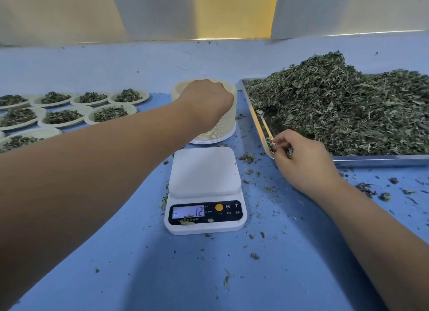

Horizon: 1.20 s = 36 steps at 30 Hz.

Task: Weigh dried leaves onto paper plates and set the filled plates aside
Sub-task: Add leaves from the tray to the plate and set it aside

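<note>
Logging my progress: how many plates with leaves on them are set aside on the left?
8 filled plates: four in the back row, three in the middle row, one nearest, partly behind the left forearm. More may be hidden under the arm or off frame.

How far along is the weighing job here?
Done: several filled plates sit aside at left. In hand: the left hand reaches onto the stack of empty plates while the right hand pinches dried leaves at the tray corner; the scale platform is bare. Left: the tray holds a large heap and the stack is tall, so likely many portions to go.
</note>
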Available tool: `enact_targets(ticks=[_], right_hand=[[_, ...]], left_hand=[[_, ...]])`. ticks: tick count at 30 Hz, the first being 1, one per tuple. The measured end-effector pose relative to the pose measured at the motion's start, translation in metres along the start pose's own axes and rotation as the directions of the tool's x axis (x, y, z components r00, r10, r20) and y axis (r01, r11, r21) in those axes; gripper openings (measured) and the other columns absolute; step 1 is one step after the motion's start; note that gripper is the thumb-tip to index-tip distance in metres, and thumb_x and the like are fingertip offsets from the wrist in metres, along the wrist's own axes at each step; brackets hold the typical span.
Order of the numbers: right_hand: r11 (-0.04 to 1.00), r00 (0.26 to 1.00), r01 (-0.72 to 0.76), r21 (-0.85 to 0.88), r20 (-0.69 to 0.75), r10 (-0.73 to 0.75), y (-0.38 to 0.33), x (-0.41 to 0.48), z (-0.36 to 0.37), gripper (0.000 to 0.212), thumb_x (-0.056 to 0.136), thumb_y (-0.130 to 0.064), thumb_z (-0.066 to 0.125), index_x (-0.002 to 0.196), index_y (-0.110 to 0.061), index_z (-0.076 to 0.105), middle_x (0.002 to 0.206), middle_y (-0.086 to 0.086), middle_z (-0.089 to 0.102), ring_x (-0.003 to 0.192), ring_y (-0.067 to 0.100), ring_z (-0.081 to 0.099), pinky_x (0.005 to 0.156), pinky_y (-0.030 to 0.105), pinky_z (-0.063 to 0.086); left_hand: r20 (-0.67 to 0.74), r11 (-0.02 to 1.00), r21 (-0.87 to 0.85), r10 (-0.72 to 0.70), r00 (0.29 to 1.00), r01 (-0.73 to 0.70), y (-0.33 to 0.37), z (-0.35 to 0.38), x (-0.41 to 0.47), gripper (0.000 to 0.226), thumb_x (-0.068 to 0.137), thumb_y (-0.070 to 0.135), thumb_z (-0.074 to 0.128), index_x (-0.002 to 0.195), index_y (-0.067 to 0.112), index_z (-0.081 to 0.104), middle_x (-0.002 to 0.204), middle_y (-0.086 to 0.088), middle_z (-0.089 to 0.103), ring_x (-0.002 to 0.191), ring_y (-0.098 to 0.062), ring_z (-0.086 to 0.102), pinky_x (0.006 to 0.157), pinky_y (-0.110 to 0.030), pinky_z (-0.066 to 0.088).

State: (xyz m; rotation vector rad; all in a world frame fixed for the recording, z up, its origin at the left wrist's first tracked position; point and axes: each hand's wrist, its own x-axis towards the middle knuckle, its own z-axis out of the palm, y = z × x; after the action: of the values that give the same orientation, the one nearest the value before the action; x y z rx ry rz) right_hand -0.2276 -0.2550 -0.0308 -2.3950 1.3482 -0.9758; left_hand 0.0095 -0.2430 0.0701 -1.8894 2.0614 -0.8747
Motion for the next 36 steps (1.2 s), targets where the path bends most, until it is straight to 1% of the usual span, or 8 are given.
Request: enact_targets(ticks=[7,18,21,25,27,31,34,36], right_hand=[[1.0,1.0,0.014,-0.02,0.01,-0.014,-0.002,-0.002,-0.002,0.017,0.098,-0.018,0.049,0.111,-0.023,0.06,0.093,-0.004,0.068,0.05,0.007,0.046,0.057,0.032,0.047],[0.999,1.0,0.022,-0.035,0.012,-0.021,0.0,-0.003,-0.001,0.016,0.099,-0.019,0.048,0.108,-0.024,0.06,0.088,-0.003,0.067,0.05,0.009,0.048,0.052,0.028,0.037],[0.999,1.0,0.023,-0.044,0.02,-0.023,-0.001,-0.003,0.0,0.016,0.099,-0.019,0.048,0.109,-0.023,0.06,0.087,-0.003,0.067,0.05,0.009,0.048,0.052,0.027,0.034],[0.999,0.999,0.023,-0.043,0.033,-0.021,-0.002,-0.003,-0.001,0.016,0.1,-0.019,0.047,0.11,-0.022,0.06,0.085,-0.002,0.066,0.052,0.011,0.049,0.052,0.026,0.033],[0.999,0.999,0.021,-0.049,0.037,-0.02,-0.002,-0.004,-0.001,0.017,0.1,-0.02,0.047,0.111,-0.022,0.06,0.084,-0.003,0.066,0.052,0.011,0.049,0.052,0.026,0.032],[0.997,0.999,0.025,-0.066,0.038,-0.022,-0.002,-0.003,-0.002,0.018,0.1,-0.019,0.047,0.112,-0.022,0.061,0.087,-0.001,0.067,0.054,0.011,0.05,0.052,0.026,0.032],[0.998,0.999,0.025,-0.052,0.031,-0.023,-0.001,-0.003,-0.002,0.018,0.099,-0.019,0.049,0.111,-0.022,0.061,0.091,-0.002,0.067,0.054,0.009,0.048,0.053,0.026,0.033],[1.0,1.0,0.013,-0.025,0.01,-0.012,0.0,-0.002,-0.003,0.017,0.097,-0.019,0.051,0.11,-0.022,0.062,0.093,-0.005,0.067,0.055,0.007,0.05,0.055,0.026,0.038]], left_hand=[[0.042,1.0,0.009,0.012,0.999,-0.013,-0.007,-0.006,-0.001,0.03,0.086,-0.008,0.053,0.069,0.01,0.036,0.07,-0.006,0.037,0.055,-0.02,0.034,0.047,-0.03,0.023],[0.063,0.999,0.025,0.039,0.997,-0.041,-0.01,-0.01,-0.003,0.012,0.089,-0.005,0.053,0.093,0.006,0.057,0.072,-0.006,0.037,0.056,-0.02,0.035,0.047,-0.029,0.023],[0.04,0.998,0.03,0.05,0.998,-0.052,-0.007,-0.011,0.0,0.027,0.091,-0.003,0.055,0.116,0.006,0.054,0.072,-0.004,0.032,0.057,-0.019,0.031,0.047,-0.031,0.02],[-0.039,1.0,-0.005,0.021,0.999,-0.021,0.0,-0.009,0.0,0.066,0.087,-0.005,0.06,0.145,0.006,0.031,0.073,-0.004,0.031,0.057,-0.021,0.03,0.047,-0.033,0.017],[-0.116,0.997,-0.047,-0.067,0.991,0.062,0.0,-0.005,-0.002,0.064,0.083,-0.006,0.062,0.139,0.006,0.034,0.083,-0.006,0.034,0.063,-0.025,0.037,0.048,-0.033,0.016],[-0.271,0.946,-0.231,-0.288,0.918,0.228,-0.012,-0.003,-0.01,0.032,0.079,-0.005,0.057,0.098,0.011,0.037,0.086,-0.008,0.038,0.076,-0.029,0.038,0.056,-0.035,0.024],[-0.341,0.798,-0.509,-0.531,0.776,0.322,-0.022,0.002,-0.025,0.024,0.073,-0.006,0.048,0.093,0.009,0.049,0.086,-0.009,0.044,0.082,-0.03,0.04,0.064,-0.039,0.029],[-0.382,0.701,-0.657,-0.627,0.679,0.278,-0.019,0.008,-0.041,0.025,0.068,-0.007,0.043,0.085,0.009,0.052,0.084,-0.009,0.05,0.084,-0.031,0.044,0.065,-0.04,0.029]])
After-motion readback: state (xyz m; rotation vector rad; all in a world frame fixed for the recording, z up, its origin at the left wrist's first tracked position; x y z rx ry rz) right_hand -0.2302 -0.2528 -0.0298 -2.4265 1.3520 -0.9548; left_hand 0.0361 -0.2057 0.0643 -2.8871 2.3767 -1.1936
